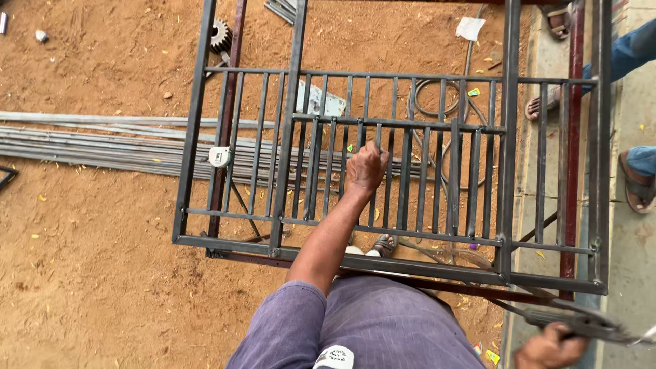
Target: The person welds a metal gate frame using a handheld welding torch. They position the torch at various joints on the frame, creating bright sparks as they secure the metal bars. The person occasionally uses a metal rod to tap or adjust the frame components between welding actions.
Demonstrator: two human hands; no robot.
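A dark steel window grille (pixel 509 171) with upright bars lies flat over sandy ground, a second barred panel stacked on it. My left hand (pixel 365 167) reaches out from a purple sleeve and is closed around one upright bar near the grille's middle. My right hand (pixel 549 348), at the bottom right edge, grips a dark metal clamp-like tool (pixel 588 324) that points right, just below the grille's lower right corner. My sandalled foot (pixel 386 244) shows under the lower rail.
A bundle of long steel rods (pixel 89 147) lies at the left, running under the grille. A small tape measure (pixel 220 156) rests on a bar. A gear wheel (pixel 220 34), a coiled cable (pixel 437 102) and paper (pixel 470 27) lie beyond. Other people's sandalled feet (pixel 639 184) stand on the paving at the right.
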